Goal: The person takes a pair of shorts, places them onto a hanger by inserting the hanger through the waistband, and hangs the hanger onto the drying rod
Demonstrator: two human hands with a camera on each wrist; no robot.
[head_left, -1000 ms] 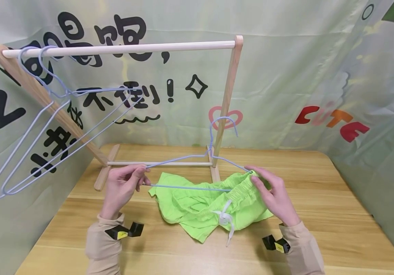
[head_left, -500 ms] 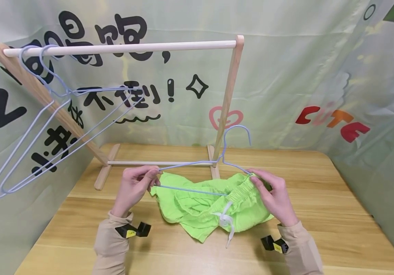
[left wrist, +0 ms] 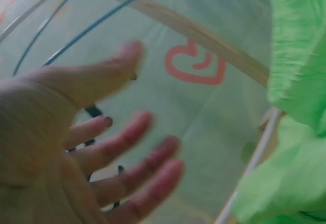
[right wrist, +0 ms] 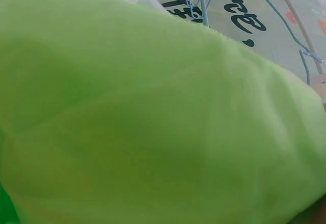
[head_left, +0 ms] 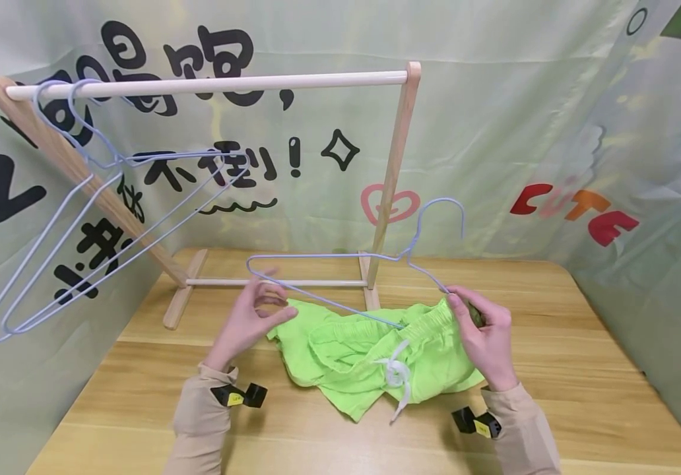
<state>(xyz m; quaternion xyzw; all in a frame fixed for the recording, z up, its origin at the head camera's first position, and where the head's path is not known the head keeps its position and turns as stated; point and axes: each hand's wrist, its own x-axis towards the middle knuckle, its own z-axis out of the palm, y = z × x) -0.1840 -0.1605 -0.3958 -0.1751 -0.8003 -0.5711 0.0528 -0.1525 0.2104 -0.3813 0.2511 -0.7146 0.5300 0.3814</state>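
Observation:
Bright green shorts with a gathered waistband and a white drawstring lie bunched on the table. A light blue wire hanger is raised at a slant, its right end inside the waistband and its hook upward. My right hand pinches the waistband together with the hanger's right shoulder. Apart from the hanger, my left hand is spread just below its bare left end. In the left wrist view, that hand has loose fingers around nothing. Green fabric fills most of the right wrist view, hiding the right fingers.
A wooden rack with a white top rod stands behind the shorts. Two more blue hangers hang at its left end. The wooden table extends to the right, and a printed cloth backdrop encloses the back and sides.
My left hand has let go of the hanger's left end and opened. The hanger has shifted right, and its left end has risen. The right hand has moved slightly right, keeping its grip.

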